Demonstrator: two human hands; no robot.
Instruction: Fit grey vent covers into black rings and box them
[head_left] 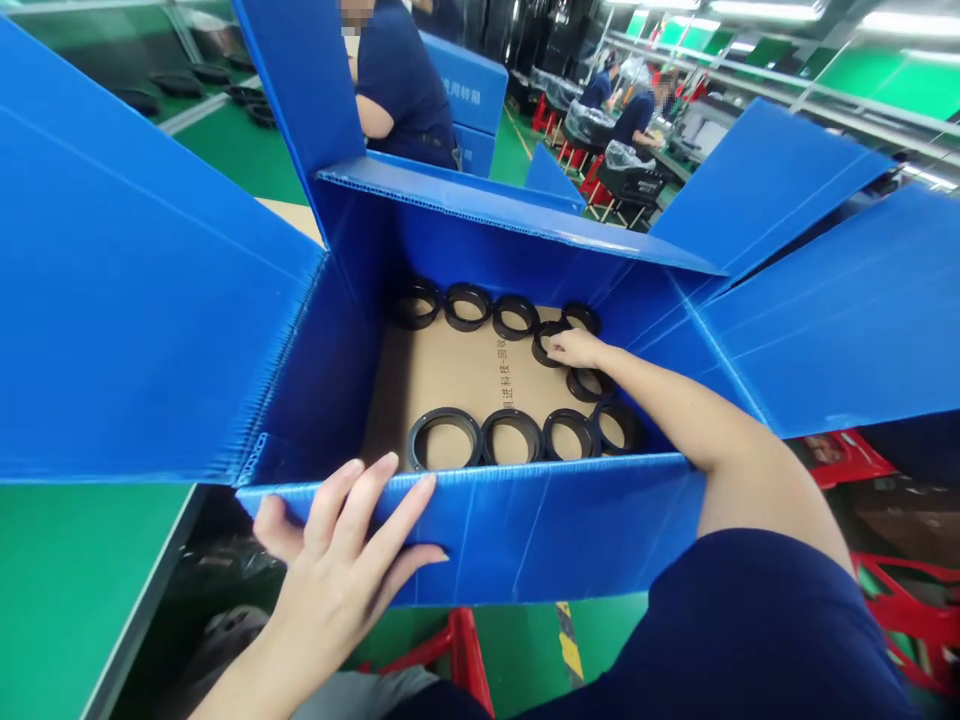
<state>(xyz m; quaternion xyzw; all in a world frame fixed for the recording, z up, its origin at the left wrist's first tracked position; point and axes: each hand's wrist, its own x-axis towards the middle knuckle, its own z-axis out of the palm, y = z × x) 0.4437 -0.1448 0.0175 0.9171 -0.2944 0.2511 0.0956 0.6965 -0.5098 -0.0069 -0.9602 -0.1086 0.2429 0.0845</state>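
Factory floor all around, green underfoot [60, 590], with strip lights up top and other people in dark blue shirts [401, 80] sitting at benches further back. Right in front is a big blue corrugated plastic box [525, 530] with all four flaps folded open, and a brown cardboard sheet [457, 375] lying flat on its bottom.

On that cardboard there are black rings laid flat. One row runs along the far wall, with the second ring from the left [467, 305] sitting just beside its neighbours. Another row of four runs along the near wall, the biggest-looking one at the left end [444, 438]. A couple more go down the right side, joining the two rows.

The right hand [574, 348] reaches down into the box at the far right corner, arm coming in over the near wall. Its fingertips rest on a ring [546, 345] that lies flat on the cardboard, touching it from above; fingers are loosely curled, not really clamped on anything as far as I can see.

The left hand [337, 560] is on the outside of the near wall, fingers spread flat against the blue plastic with the tips up at the rim, holding nothing. Red plastic crates [900, 600] sit on the floor to the right.
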